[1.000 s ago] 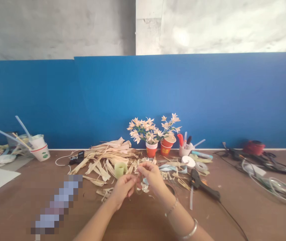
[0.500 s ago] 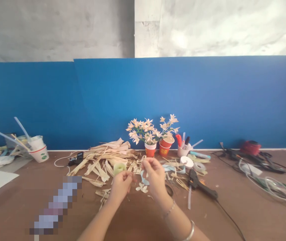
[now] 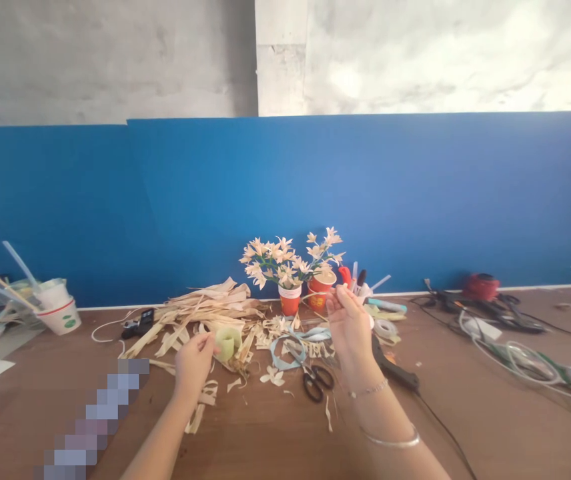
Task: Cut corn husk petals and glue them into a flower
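Note:
My left hand (image 3: 194, 365) is closed in a pinch beside a pale green tape roll (image 3: 226, 343); whatever its fingertips hold is too small to make out. My right hand (image 3: 349, 327) is raised at the right with its fingertips pinched on a thin pale strand (image 3: 310, 295), which points left in front of the red cups. Between the hands lie a loose pale husk flower (image 3: 272, 377), a light blue ribbon (image 3: 285, 363) and black-handled scissors (image 3: 317, 382). Behind them, pale husk flowers (image 3: 278, 260) on green stems stand in a red paper cup (image 3: 290, 301).
Dried husks (image 3: 210, 303) are heaped at the centre left. A black glue gun (image 3: 398, 370) with a trailing cord lies right of my right hand. Cables (image 3: 530, 367) and a red object (image 3: 481, 287) sit far right, a white cup (image 3: 61, 317) far left. A blue partition (image 3: 165, 200) stands behind.
My hands have moved apart, the left one leftward and the right one up and rightward. The scissors and ribbon between them now show more fully. The view has shifted slightly right.

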